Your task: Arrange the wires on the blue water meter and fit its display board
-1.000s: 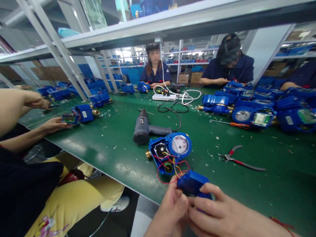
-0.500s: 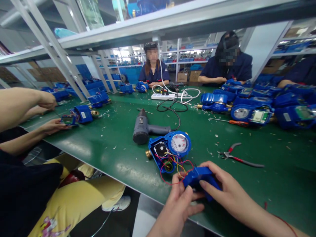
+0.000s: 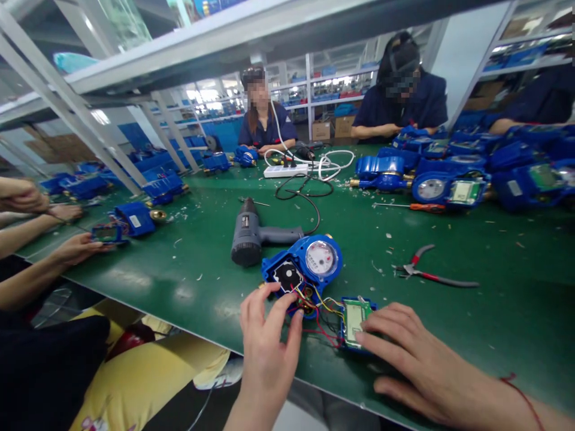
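— Where are your hands?

— My left hand [image 3: 269, 335] is open, fingertips on the wires at the open blue meter [image 3: 302, 272]. My right hand [image 3: 404, 353] lies flat and loose, fingers touching the cover with the green board [image 3: 354, 320], face up on the worktop [image 3: 179, 269].

— What's around?

— From the meter, a drill [image 3: 249, 233] at ten o'clock and pliers [image 3: 426, 275] at three.

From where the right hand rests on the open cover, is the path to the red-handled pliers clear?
Probably yes. The right hand lies on the blue cover at the near edge, and the pliers lie beyond it on bare green table, with only small scraps between. Nothing stands in the way.
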The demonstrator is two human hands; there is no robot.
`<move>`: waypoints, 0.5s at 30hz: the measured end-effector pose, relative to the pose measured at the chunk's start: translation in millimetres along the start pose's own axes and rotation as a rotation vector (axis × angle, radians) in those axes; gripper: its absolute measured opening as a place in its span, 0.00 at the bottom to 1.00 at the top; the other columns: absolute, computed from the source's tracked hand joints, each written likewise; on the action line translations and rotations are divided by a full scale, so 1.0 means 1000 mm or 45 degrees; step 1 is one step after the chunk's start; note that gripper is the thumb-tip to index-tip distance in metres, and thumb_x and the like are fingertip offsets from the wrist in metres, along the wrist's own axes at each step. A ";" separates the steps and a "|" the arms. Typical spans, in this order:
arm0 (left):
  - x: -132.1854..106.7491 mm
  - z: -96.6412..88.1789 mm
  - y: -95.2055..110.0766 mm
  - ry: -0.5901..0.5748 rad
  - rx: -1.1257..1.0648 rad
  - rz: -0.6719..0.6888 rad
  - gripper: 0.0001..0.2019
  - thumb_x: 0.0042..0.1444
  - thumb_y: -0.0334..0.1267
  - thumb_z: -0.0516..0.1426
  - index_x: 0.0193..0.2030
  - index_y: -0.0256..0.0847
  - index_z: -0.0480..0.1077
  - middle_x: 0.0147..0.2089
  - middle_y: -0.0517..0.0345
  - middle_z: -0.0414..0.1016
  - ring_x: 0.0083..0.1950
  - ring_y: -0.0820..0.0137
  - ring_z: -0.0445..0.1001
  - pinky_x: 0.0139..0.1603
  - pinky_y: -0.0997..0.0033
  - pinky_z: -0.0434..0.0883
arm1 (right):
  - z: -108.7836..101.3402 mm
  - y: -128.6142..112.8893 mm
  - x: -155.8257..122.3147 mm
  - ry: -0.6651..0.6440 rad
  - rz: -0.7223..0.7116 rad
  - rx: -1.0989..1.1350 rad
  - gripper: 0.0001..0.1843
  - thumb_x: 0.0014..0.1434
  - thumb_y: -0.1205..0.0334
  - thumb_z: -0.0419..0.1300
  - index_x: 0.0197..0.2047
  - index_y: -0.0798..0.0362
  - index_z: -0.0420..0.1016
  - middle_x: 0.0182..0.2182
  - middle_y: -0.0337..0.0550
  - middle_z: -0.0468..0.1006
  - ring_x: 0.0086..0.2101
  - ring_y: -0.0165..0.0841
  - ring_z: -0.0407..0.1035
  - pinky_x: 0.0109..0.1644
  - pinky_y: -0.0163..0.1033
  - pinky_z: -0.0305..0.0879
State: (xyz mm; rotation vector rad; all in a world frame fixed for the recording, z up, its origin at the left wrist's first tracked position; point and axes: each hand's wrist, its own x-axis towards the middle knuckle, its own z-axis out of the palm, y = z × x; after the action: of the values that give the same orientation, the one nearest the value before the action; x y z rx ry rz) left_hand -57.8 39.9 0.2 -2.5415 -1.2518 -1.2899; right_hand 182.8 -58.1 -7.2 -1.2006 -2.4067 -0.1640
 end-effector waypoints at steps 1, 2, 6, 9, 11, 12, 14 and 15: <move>0.002 0.001 0.001 0.033 0.019 0.008 0.08 0.58 0.31 0.58 0.45 0.43 0.69 0.52 0.50 0.67 0.54 0.59 0.64 0.51 0.57 0.63 | 0.002 -0.001 0.000 0.055 0.082 0.033 0.25 0.65 0.59 0.56 0.63 0.53 0.60 0.55 0.49 0.64 0.55 0.40 0.57 0.62 0.46 0.50; 0.003 0.001 0.002 0.059 0.031 0.026 0.09 0.58 0.32 0.58 0.46 0.42 0.69 0.51 0.49 0.69 0.54 0.58 0.64 0.52 0.57 0.62 | 0.005 -0.001 0.000 0.100 0.196 0.068 0.27 0.65 0.59 0.56 0.64 0.54 0.56 0.59 0.51 0.60 0.58 0.42 0.53 0.62 0.48 0.53; 0.012 0.000 0.003 0.019 0.046 0.146 0.14 0.61 0.32 0.57 0.53 0.41 0.68 0.51 0.50 0.75 0.54 0.59 0.67 0.51 0.57 0.58 | 0.018 0.000 0.008 -0.028 0.637 0.394 0.49 0.58 0.41 0.61 0.69 0.49 0.37 0.65 0.58 0.50 0.63 0.49 0.50 0.60 0.59 0.61; 0.018 -0.003 -0.005 -0.020 -0.115 0.324 0.09 0.61 0.25 0.55 0.43 0.40 0.73 0.44 0.55 0.78 0.47 0.66 0.72 0.47 0.62 0.61 | 0.022 0.001 0.015 -0.142 0.719 0.588 0.47 0.56 0.46 0.64 0.67 0.40 0.37 0.61 0.52 0.58 0.59 0.46 0.59 0.59 0.57 0.64; 0.019 -0.007 -0.015 -0.031 -0.256 0.486 0.09 0.59 0.21 0.55 0.41 0.36 0.73 0.42 0.52 0.78 0.43 0.68 0.73 0.43 0.66 0.66 | 0.023 0.003 0.017 -0.083 0.749 0.575 0.44 0.56 0.53 0.65 0.66 0.39 0.40 0.59 0.48 0.61 0.57 0.44 0.62 0.58 0.56 0.65; 0.019 -0.009 -0.020 -0.032 -0.298 0.549 0.09 0.58 0.20 0.56 0.42 0.34 0.74 0.42 0.51 0.78 0.43 0.69 0.73 0.41 0.67 0.68 | 0.022 0.005 0.017 -0.016 0.772 0.551 0.43 0.55 0.56 0.64 0.65 0.39 0.42 0.58 0.48 0.62 0.56 0.44 0.63 0.58 0.55 0.66; 0.016 -0.013 -0.031 -0.019 -0.330 0.620 0.09 0.56 0.19 0.57 0.42 0.32 0.74 0.41 0.49 0.78 0.42 0.69 0.74 0.39 0.69 0.69 | 0.021 0.010 0.017 0.116 0.816 0.511 0.41 0.53 0.58 0.64 0.63 0.39 0.45 0.55 0.46 0.64 0.54 0.43 0.65 0.57 0.54 0.67; 0.014 -0.014 -0.035 -0.013 -0.336 0.633 0.09 0.56 0.19 0.58 0.41 0.31 0.75 0.40 0.49 0.78 0.42 0.69 0.74 0.38 0.69 0.69 | 0.021 0.013 0.016 0.169 0.833 0.489 0.39 0.53 0.58 0.64 0.62 0.40 0.47 0.55 0.46 0.65 0.54 0.42 0.65 0.56 0.54 0.67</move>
State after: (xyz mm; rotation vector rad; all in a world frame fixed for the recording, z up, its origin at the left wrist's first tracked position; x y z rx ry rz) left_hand -86.1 67.6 8.5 -2.7734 -0.4132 -1.3854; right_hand 177.6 -32.3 -19.8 -1.6355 -1.7135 0.3877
